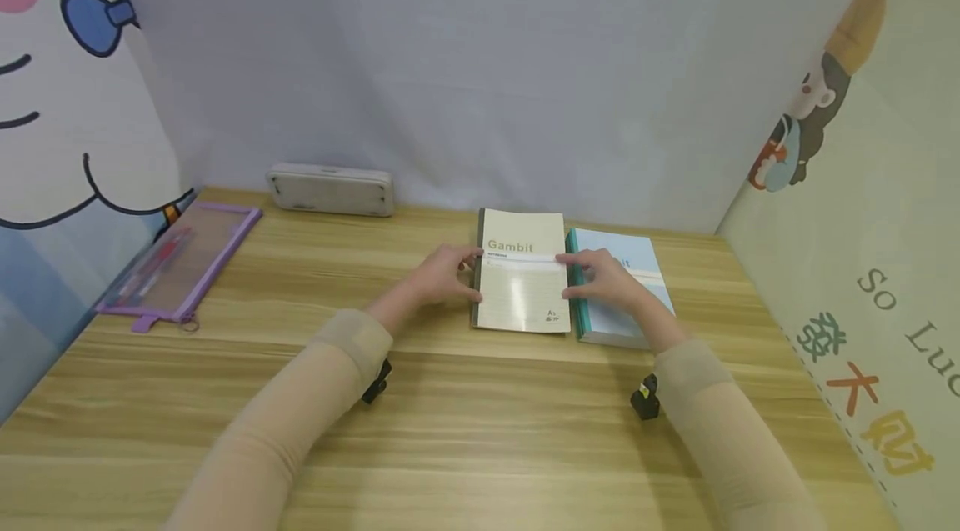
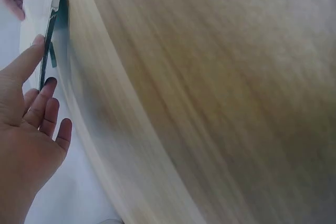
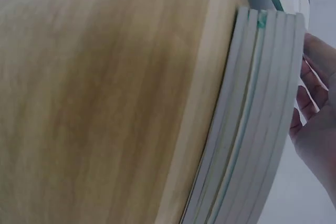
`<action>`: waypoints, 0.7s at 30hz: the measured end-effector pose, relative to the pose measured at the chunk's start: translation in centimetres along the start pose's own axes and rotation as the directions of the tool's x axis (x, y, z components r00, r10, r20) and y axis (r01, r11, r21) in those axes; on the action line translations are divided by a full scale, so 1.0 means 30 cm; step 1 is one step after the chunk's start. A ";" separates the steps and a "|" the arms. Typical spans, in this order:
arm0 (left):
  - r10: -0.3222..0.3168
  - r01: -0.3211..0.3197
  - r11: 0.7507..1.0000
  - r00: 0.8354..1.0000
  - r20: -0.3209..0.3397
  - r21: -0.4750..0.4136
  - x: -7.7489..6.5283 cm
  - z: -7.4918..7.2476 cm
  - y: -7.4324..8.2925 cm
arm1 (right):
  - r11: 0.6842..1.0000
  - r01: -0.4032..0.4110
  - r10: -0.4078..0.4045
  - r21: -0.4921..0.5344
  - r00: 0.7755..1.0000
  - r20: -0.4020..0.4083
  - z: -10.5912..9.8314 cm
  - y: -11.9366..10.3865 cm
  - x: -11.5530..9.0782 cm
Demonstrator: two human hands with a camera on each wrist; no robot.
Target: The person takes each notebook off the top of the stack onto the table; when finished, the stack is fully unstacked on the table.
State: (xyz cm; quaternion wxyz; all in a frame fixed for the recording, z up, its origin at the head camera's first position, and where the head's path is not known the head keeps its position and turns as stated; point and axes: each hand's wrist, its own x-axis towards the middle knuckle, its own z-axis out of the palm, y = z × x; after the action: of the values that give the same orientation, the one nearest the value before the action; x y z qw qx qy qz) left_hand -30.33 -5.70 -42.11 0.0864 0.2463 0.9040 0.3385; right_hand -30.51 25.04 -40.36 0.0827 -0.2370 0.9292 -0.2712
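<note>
A cream notebook (image 1: 522, 285) with a dark spine and "Gambit" on its cover is held between both hands in the head view. My left hand (image 1: 441, 274) grips the spine side, with the thumb (image 2: 32, 59) on the cover and fingers at the edge. On the opposite long edge, my right hand (image 1: 606, 279) holds it with thumb and fingertips. Under that hand lies a stack of light blue notebooks (image 1: 618, 318) with teal spines. The right wrist view shows the page edges of several stacked notebooks (image 3: 254, 108) beside the right hand (image 3: 320, 108).
A purple-trimmed mesh zip pouch (image 1: 213, 264) with pens inside lies at the left of the wooden table (image 1: 480, 448). A whitish pencil case (image 1: 330, 189) stands at the back against the pale cloth backdrop (image 1: 480, 81). Printed cloth hangs on both sides.
</note>
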 end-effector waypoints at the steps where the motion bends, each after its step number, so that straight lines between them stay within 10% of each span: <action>1: 0.001 -0.001 1.000 1.000 0.005 0.018 0.000 0.005 -0.006 | 1.000 0.004 -0.004 -0.017 1.000 0.010 0.004 0.003 0.003; 21: 0.000 -0.018 0.970 0.997 0.076 0.241 -0.003 0.015 -0.032 | 0.961 -0.047 0.071 -0.272 0.994 0.081 0.020 -0.034 0.016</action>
State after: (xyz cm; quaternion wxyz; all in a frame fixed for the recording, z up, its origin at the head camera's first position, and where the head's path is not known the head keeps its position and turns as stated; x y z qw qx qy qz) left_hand -30.48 -6.10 -43.08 0.0886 0.2717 0.9334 0.2169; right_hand -30.34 23.78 -40.31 0.0995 -0.2303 0.9595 -0.1285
